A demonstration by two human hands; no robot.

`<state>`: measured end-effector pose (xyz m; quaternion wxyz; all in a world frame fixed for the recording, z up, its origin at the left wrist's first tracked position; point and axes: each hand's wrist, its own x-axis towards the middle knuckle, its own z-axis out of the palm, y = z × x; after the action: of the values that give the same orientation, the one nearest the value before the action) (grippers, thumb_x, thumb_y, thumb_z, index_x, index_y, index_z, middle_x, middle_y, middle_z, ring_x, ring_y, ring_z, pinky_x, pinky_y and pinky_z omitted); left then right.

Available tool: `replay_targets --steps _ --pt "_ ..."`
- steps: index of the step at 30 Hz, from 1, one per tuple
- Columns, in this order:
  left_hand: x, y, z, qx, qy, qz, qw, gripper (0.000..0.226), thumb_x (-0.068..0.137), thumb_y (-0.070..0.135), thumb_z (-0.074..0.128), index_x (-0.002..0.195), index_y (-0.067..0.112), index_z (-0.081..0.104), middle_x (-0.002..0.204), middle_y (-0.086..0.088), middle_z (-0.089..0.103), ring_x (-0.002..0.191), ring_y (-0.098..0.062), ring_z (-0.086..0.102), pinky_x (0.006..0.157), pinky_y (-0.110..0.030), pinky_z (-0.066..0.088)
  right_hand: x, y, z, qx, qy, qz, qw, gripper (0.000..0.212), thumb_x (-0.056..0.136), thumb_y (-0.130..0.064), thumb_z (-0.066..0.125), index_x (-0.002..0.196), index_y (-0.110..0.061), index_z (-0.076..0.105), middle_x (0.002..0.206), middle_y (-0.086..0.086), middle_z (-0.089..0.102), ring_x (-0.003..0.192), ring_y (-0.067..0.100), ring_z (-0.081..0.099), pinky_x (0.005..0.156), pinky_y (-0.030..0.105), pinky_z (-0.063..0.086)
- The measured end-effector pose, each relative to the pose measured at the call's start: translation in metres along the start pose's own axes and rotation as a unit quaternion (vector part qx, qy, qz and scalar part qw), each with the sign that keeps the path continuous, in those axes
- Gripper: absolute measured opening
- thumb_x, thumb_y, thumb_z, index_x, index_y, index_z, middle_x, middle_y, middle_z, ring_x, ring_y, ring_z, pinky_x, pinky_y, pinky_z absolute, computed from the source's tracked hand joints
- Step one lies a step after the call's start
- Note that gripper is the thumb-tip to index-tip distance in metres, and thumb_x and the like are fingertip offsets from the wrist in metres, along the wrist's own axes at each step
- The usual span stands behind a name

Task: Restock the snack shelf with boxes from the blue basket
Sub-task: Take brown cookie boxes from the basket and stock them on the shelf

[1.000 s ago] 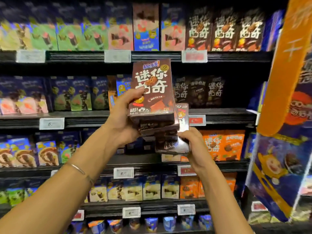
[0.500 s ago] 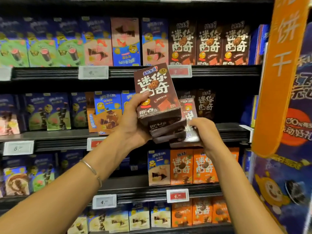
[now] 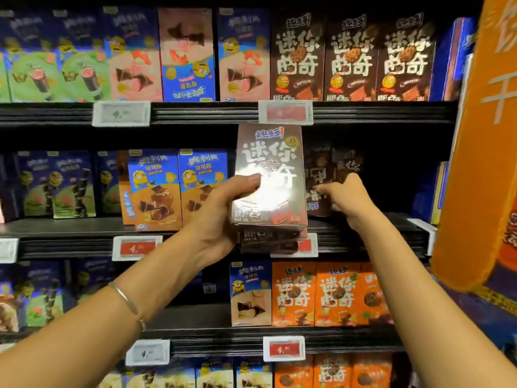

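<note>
The left hand (image 3: pixel 215 219) clamps a stack of brown boxes (image 3: pixel 268 163) before the middle shelf (image 3: pixel 70 229). The right hand (image 3: pixel 349 203) touches another brown box (image 3: pixel 319 169) on that shelf, though I cannot tell whether it grips it.

Glossy, glare-struck cardboard brown box (image 3: pixel 270 175); matt black shelf edge (image 3: pixel 223 113); shiny metal bangle (image 3: pixel 127 302).

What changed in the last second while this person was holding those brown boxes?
The right hand drew one brown box off the stack and carried it rightward onto the middle shelf, still gripping it. The left hand keeps holding the stack. The shelved boxes stayed put.
</note>
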<state>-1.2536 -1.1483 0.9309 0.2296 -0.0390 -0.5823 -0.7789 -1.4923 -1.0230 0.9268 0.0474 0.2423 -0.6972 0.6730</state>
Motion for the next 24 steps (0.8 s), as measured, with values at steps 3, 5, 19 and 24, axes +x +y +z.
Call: replay_targets --steps 3,5,19,24 --pt "0.003 -0.002 0.001 0.000 -0.007 0.002 1.000 0.020 0.069 0.031 0.080 0.086 0.023 0.085 0.100 -0.005 0.081 0.084 -0.023 0.079 0.069 -0.035 0.063 0.015 0.004 0.001 -0.041 -0.012 0.003 0.999 0.031 0.083 -0.013 0.076 0.099 -0.011 0.049 0.096 0.007 0.062 0.080 0.016 0.061 0.057 0.028 0.047" --pt "0.002 -0.002 0.003 -0.009 -0.015 -0.004 1.000 0.036 0.065 0.035 0.082 0.098 0.020 0.084 0.108 -0.008 0.081 0.089 -0.025 0.079 0.072 -0.036 0.064 0.022 0.007 0.000 -0.092 -0.012 -0.008 0.996 0.023 0.084 -0.010 0.071 0.084 -0.011 0.048 0.083 0.010 0.057 0.067 0.018 0.053 0.053 0.027 0.040" --pt "0.005 0.006 0.003 -0.009 -0.005 0.005 1.000 0.021 0.080 0.031 0.068 0.086 0.023 0.087 0.100 -0.004 0.082 0.085 -0.021 0.080 0.069 -0.034 0.064 0.029 -0.001 0.012 -0.342 0.007 0.002 0.940 0.026 0.094 -0.015 0.056 0.104 0.006 0.067 0.106 0.023 0.066 0.094 0.036 0.062 0.072 0.029 0.041" --pt "0.005 0.003 0.006 -0.013 -0.007 0.004 1.000 0.020 0.081 0.030 0.069 0.086 0.023 0.087 0.100 -0.004 0.082 0.085 -0.021 0.080 0.069 -0.034 0.064 0.023 -0.003 0.014 -0.320 0.013 0.005 0.947 0.017 0.091 -0.013 0.058 0.095 0.002 0.066 0.110 0.024 0.067 0.093 0.037 0.062 0.073 0.030 0.044"
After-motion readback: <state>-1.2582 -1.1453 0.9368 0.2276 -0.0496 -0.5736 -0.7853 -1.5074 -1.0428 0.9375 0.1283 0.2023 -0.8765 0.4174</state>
